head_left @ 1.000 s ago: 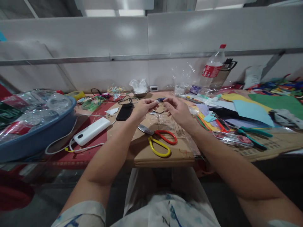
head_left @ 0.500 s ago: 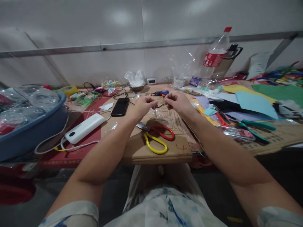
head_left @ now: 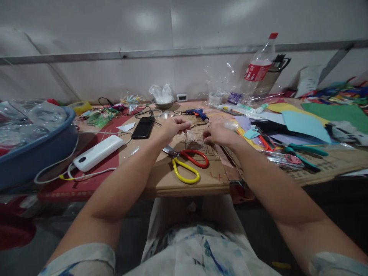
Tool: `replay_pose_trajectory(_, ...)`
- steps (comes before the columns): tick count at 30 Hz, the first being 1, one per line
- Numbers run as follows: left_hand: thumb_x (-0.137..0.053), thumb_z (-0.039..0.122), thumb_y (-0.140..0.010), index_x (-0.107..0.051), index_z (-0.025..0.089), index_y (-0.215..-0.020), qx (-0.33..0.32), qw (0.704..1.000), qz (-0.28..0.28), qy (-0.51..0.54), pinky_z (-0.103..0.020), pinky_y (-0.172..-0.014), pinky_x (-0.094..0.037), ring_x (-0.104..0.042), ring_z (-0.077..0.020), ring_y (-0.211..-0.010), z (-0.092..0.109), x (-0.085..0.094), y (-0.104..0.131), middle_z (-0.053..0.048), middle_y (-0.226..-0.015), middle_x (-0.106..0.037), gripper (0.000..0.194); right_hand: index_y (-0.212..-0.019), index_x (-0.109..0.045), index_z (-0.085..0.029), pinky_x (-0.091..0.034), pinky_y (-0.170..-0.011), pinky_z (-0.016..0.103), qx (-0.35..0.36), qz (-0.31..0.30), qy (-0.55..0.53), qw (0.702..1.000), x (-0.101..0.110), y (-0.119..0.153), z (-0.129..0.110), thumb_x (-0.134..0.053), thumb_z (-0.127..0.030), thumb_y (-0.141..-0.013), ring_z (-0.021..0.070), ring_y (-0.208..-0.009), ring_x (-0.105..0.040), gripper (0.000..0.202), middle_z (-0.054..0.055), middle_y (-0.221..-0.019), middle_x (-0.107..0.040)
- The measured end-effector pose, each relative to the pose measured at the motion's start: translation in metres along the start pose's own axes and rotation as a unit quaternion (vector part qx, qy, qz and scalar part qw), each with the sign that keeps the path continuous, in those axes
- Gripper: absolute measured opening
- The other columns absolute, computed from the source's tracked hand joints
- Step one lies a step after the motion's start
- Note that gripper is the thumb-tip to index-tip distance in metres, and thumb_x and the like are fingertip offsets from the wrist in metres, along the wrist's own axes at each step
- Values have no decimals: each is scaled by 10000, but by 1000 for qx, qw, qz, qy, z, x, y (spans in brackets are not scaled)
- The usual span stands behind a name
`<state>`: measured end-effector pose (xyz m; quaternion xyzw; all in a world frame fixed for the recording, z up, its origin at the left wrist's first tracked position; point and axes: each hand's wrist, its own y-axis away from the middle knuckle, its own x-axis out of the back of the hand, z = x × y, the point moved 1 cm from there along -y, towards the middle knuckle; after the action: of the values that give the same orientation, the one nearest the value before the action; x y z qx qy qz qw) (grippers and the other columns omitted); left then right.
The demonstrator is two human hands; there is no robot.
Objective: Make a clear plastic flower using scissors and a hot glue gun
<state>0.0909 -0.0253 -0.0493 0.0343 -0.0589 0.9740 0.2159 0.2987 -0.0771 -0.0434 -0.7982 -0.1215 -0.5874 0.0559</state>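
Note:
My left hand (head_left: pixel 174 129) is pinched at the fingertips above the cardboard, and a small clear plastic piece (head_left: pixel 194 141) shows just below them. It seems to hang from that pinch, though its upper end is hard to see. To the right, my right hand (head_left: pixel 219 135) has its fingers curled together close to the plastic; what they hold, if anything, is hidden. Large scissors (head_left: pixel 186 163) with one red and one yellow handle lie on the cardboard (head_left: pixel 207 186) nearer to me. Behind the hands rests a blue glue gun (head_left: pixel 197 113) with a black cord.
On the left are a black phone (head_left: pixel 143 128), a white power bank (head_left: pixel 99 152) with a cable, and a blue basin (head_left: pixel 54 134) of plastic bottles. Coloured sheets (head_left: pixel 304 124), green-handled pliers (head_left: pixel 307 153) and a tall bottle (head_left: pixel 260 67) occupy the right side.
My right hand has moved down and slightly right, away from my left hand, so the gap between them is wider. The glue gun shows more fully. The whole view has shifted slightly.

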Motion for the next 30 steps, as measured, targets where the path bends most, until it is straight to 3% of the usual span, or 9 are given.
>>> replay_pose_trajectory(4, -807, 267, -749, -710, 115, -708, 33, 999, -10, 31, -205, -551, -362, -543, -63, -577, -2, -3, 0, -56, -721, -711, 185, -782, -735, -175, -373, -602, 268, -4, 26, -3, 1000, -6, -3, 0, -718, -138, -770, 152, -657, -582, 43, 12, -692, -688)
replay_pose_trajectory(7, -795, 260, -768, -716, 110, -716, 41, 998, -31, 46, -200, -544, -361, -528, -56, -564, -3, -3, -1, -59, -719, -706, 177, -995, -732, -162, -434, -671, 271, 20, 125, -49, 991, -3, -3, -4, -691, -233, -857, 165, -755, -616, 160, 50, -859, -724)
replay_pose_trajectory(10, -799, 268, -768, -712, 107, -707, 41, 997, -42, 44, -200, -526, -345, -487, -48, -531, -4, -2, -1, -54, -688, -690, 193, -1232, -673, -161, -479, -737, 287, 116, 256, -145, 949, 1, -3, -12, -694, -256, -874, 169, -814, -623, 372, 71, -998, -717)
replay_pose_trajectory(12, -807, 264, -757, -700, 108, -687, 43, 997, -44, 42, -202, -510, -329, -470, -49, -514, -4, -2, -1, -47, -654, -668, 201, -1288, -669, -187, -489, -774, 303, 186, 282, -163, 927, 1, -2, -18, -708, -247, -869, 176, -842, -622, 425, 70, -1024, -709)
replay_pose_trajectory(16, -833, 250, -715, -655, 113, -625, 46, 996, -68, 47, -203, -487, -299, -459, -51, -503, -4, -5, 1, -44, -617, -632, 242, -1081, -787, -228, -470, -849, 333, 245, 276, -127, 921, 0, 1, -24, -688, -258, -902, 201, -891, -617, 207, 58, -951, -726)
replay_pose_trajectory(20, -818, 353, -743, -691, 122, -711, 28, 994, -85, 62, -206, -502, -324, -477, -59, -525, -5, -9, 4, -55, -670, -648, 266, -1029, -802, -216, -464, -879, 313, 195, 281, -127, 931, 1, -1, -19, -668, -266, -920, 197, -908, -642, 180, 60, -975, -761)
replay_pose_trajectory(22, -778, 419, -777, -711, 129, -756, 8, 998, -62, 24, -211, -515, -342, -481, -63, -532, -5, -9, 4, -59, -694, -666, 299, -1057, -797, -198, -467, -908, 308, 133, 279, -121, 943, 1, -5, -11, -660, -224, -914, 199, -954, -660, 199, 69, -1034, -772)
replay_pose_trajectory(25, -757, 416, -774, -707, 136, -719, -45, 996, -2, -77, -219, -528, -355, -493, -76, -541, -2, -4, 3, -46, -660, -670, 289, -1092, -795, -172, -464, -943, 316, 45, 223, -74, 971, -3, -14, 5, -655, -171, -895, 213, -1022, -669, 241, 89, -1094, -778)
replay_pose_trajectory(30, -747, 366, -749, -708, 147, -706, -91, 983, 52, -152, -230, -565, -393, -515, -96, -555, 1, 8, 0, -22, -604, -658, 227, -1029, -821, -153, -475, -877, 301, 17, 155, -48, 987, -10, -21, 21, -679, -140, -842, 219, -953, -677, 235, 88, -994, -794)
